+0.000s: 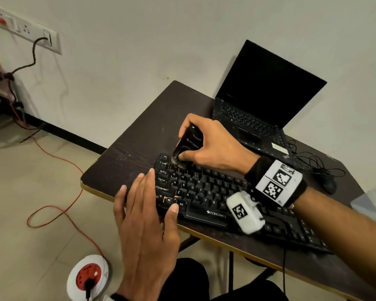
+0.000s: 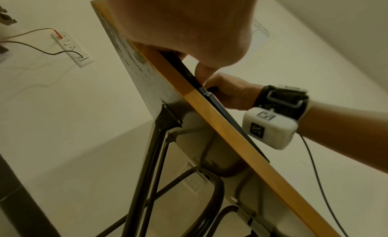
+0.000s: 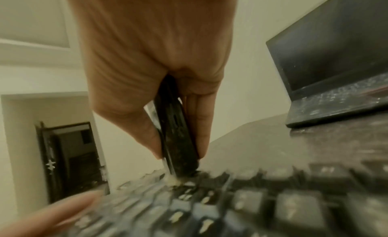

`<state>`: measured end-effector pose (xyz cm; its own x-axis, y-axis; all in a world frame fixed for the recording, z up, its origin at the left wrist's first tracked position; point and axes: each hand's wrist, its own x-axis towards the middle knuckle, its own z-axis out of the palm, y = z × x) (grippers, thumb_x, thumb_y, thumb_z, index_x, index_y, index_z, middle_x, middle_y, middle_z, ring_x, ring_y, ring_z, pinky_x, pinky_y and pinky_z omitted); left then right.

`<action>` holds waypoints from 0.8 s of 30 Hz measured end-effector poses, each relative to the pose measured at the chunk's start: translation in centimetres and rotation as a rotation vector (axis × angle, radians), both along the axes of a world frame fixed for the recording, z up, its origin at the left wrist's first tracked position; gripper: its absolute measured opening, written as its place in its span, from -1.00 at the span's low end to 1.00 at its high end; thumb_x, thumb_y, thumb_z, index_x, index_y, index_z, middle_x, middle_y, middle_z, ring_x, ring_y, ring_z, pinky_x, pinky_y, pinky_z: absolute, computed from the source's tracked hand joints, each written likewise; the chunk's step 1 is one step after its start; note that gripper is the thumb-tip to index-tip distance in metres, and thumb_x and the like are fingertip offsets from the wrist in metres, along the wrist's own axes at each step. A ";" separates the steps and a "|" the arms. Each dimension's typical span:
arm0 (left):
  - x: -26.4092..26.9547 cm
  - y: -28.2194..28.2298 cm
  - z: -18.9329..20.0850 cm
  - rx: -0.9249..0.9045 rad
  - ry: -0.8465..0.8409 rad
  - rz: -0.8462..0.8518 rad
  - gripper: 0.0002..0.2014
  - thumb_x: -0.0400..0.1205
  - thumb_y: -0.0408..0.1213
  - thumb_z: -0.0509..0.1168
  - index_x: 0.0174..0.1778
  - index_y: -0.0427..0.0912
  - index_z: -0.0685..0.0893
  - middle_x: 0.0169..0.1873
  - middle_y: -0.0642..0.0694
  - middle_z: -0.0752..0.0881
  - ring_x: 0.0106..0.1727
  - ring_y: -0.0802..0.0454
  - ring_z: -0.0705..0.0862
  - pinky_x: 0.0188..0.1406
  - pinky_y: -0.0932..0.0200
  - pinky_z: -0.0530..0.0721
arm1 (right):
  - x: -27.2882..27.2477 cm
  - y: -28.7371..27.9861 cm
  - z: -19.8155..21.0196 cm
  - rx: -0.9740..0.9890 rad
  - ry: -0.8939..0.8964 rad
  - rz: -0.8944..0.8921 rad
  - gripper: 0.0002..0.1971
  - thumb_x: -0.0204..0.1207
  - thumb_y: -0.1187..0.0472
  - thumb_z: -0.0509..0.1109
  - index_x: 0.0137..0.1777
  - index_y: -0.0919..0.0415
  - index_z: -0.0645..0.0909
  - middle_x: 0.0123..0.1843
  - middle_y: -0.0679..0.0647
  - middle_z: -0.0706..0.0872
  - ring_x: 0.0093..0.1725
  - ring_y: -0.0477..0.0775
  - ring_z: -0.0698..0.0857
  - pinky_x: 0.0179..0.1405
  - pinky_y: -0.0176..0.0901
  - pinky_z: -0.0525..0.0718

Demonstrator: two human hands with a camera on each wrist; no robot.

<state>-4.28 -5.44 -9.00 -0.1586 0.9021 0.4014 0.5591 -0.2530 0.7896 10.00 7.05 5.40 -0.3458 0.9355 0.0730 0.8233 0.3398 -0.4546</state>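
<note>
A black Zebronics keyboard [image 1: 215,198] lies along the front of a dark table [image 1: 139,135]. My right hand [image 1: 195,148] grips a black handheld brush-like tool [image 1: 190,137], tip down on the keys at the top left corner; pale bristles or dust show at the tip. In the right wrist view the tool [image 3: 176,137] sits pinched between thumb and fingers above the blurred keyboard [image 3: 273,199]. My left hand [image 1: 148,192] lies flat with straight fingers on the keyboard's left end, thumb on its front edge. The left wrist view has that left hand [image 2: 184,24] over the table edge [image 2: 231,132].
An open black laptop [image 1: 267,94] with a dark screen stands at the back of the table. A black mouse [image 1: 329,183] and its tangled cable lie at the right. On the floor are a white and red extension reel [image 1: 87,276] and an orange cord. A wall socket [image 1: 26,29] is at the upper left.
</note>
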 end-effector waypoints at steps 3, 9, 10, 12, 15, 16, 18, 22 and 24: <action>0.0 0.0 0.0 0.005 -0.003 -0.008 -0.26 0.66 0.07 0.14 0.76 -0.18 0.34 0.66 -0.10 0.51 0.75 0.14 0.26 0.81 0.01 -0.05 | 0.1 -0.2 0.0 -0.002 0.034 0.010 -0.59 0.34 0.17 0.77 0.02 -0.09 0.61 -0.16 0.03 0.86 -0.22 0.05 0.84 -0.14 0.09 0.81; 0.0 -0.1 0.0 -0.001 -0.015 -0.002 -0.27 0.66 0.06 0.14 0.77 -0.16 0.33 0.66 -0.09 0.51 0.75 0.11 0.29 0.81 0.02 -0.04 | -0.2 -0.1 0.1 0.001 0.028 -0.018 -0.60 0.35 0.18 0.76 0.05 -0.05 0.62 -0.17 0.09 0.87 -0.22 0.13 0.84 -0.12 0.21 0.83; 0.0 -0.1 0.0 0.001 -0.021 -0.004 -0.26 0.66 0.06 0.14 0.78 -0.17 0.32 0.66 -0.09 0.50 0.75 0.11 0.29 0.81 0.03 -0.05 | -0.3 -0.3 0.1 -0.008 0.035 0.007 -0.59 0.34 0.18 0.77 0.05 -0.06 0.62 -0.14 0.08 0.87 -0.20 0.12 0.85 -0.10 0.22 0.84; 0.0 -0.1 0.2 0.008 -0.026 0.000 -0.27 0.68 0.05 0.13 0.78 -0.18 0.31 0.67 -0.10 0.50 0.76 0.10 0.29 0.81 0.01 -0.04 | -0.8 -1.0 -0.2 -0.041 0.044 0.099 -0.60 0.34 0.18 0.75 0.05 -0.06 0.62 -0.10 0.08 0.88 -0.13 0.13 0.88 -0.06 0.24 0.86; 0.1 -0.1 0.1 0.002 -0.018 0.004 -0.26 0.66 0.04 0.13 0.78 -0.19 0.31 0.67 -0.11 0.50 0.76 0.08 0.30 0.81 -0.02 -0.01 | -0.8 -0.2 0.0 0.024 -0.005 0.047 -0.61 0.36 0.21 0.73 0.05 -0.05 0.62 -0.13 0.04 0.87 -0.16 0.09 0.87 -0.07 0.19 0.85; 0.0 -0.2 0.1 0.000 -0.015 0.001 -0.25 0.65 0.05 0.14 0.78 -0.18 0.30 0.67 -0.11 0.49 0.76 0.08 0.29 0.81 -0.01 -0.03 | -0.6 0.0 0.2 0.036 -0.005 0.018 -0.61 0.36 0.22 0.73 0.05 -0.04 0.62 -0.13 0.03 0.87 -0.16 0.07 0.86 -0.06 0.18 0.85; -0.1 -0.2 0.1 -0.001 -0.025 -0.008 -0.24 0.65 0.05 0.14 0.79 -0.16 0.28 0.68 -0.09 0.47 0.76 0.13 0.26 0.81 0.02 -0.06 | -0.7 -0.2 0.0 0.020 0.025 0.052 -0.61 0.35 0.21 0.73 0.05 -0.03 0.62 -0.10 0.05 0.88 -0.12 0.10 0.88 -0.03 0.21 0.85; 0.1 -0.1 0.1 -0.001 -0.013 0.000 -0.24 0.65 0.04 0.14 0.79 -0.18 0.29 0.69 -0.09 0.47 0.77 0.10 0.27 0.82 0.01 -0.05 | -1.3 0.3 -0.3 0.036 0.012 0.075 -0.62 0.35 0.19 0.72 0.06 -0.04 0.62 -0.10 0.05 0.88 -0.12 0.12 0.88 -0.04 0.22 0.85; 0.1 -0.2 0.1 0.001 -0.017 -0.003 -0.25 0.65 0.05 0.13 0.79 -0.18 0.29 0.68 -0.09 0.47 0.76 0.10 0.28 0.81 0.02 -0.06 | -1.1 0.9 0.0 0.034 0.018 0.040 -0.61 0.34 0.17 0.73 0.06 -0.06 0.62 -0.09 0.05 0.88 -0.12 0.15 0.87 -0.04 0.24 0.85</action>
